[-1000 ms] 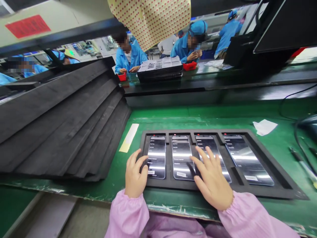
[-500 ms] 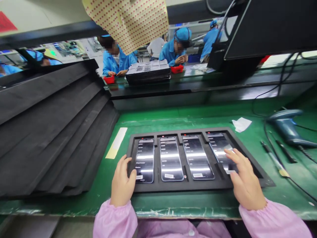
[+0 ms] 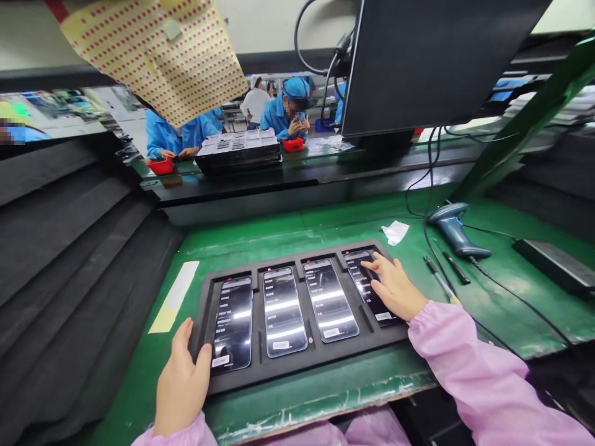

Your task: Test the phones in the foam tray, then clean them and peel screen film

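Phones (image 3: 284,316), four in a row with lit screens, lie face up in a black foam tray (image 3: 320,353) on a green table (image 3: 288,223), the left hand (image 3: 182,378) curved at the tray's left edge, its grip impossible to tell, and the right hand (image 3: 395,286), fingers loosely parted, over the rightmost phone (image 3: 375,303).

Workers in blue (image 3: 275,116), a barcode scanner (image 3: 454,232) and phones (image 3: 285,316) show an electronics factory.
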`<state>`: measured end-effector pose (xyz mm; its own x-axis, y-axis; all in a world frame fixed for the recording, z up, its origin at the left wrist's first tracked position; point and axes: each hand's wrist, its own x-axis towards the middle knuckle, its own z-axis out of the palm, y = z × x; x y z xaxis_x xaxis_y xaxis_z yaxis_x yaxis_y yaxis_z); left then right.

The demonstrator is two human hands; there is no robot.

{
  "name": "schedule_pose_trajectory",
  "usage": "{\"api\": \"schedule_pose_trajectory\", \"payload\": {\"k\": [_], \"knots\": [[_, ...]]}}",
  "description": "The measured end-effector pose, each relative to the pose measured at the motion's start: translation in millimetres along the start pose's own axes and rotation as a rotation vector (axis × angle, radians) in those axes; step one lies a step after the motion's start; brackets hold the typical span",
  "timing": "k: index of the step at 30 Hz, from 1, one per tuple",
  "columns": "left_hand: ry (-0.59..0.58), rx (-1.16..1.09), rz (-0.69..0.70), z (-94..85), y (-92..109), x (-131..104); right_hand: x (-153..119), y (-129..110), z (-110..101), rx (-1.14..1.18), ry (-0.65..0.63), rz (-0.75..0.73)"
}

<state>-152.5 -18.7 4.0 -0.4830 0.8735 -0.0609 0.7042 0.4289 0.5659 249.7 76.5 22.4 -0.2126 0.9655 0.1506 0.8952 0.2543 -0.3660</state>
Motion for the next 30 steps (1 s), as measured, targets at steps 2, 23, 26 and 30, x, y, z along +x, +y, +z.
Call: {"api": "schedule_pose_trajectory", "payload": {"k": [2, 23, 26, 30], "knots": [[0.006, -0.01, 0.007, 0.3, 0.2, -0.2, 0.6, -3.8, 0.7, -0.002, 0.0, 0.003], [0.072, -0.116, 0.125, 9.3, -9.1, -5.0, 18.9, -132.7, 41.9, 0.019, -0.195, -0.396], [0.087, -0.149, 0.151, 10.8, -11.7, -6.3, 26.6, -152.0, 52.3, 0.02, -0.273, -0.425], [0.114, -0.167, 0.193, 13.7, -13.8, -6.7, 34.0, -164.1, 60.8, 0.03, -0.246, -0.448]]}}
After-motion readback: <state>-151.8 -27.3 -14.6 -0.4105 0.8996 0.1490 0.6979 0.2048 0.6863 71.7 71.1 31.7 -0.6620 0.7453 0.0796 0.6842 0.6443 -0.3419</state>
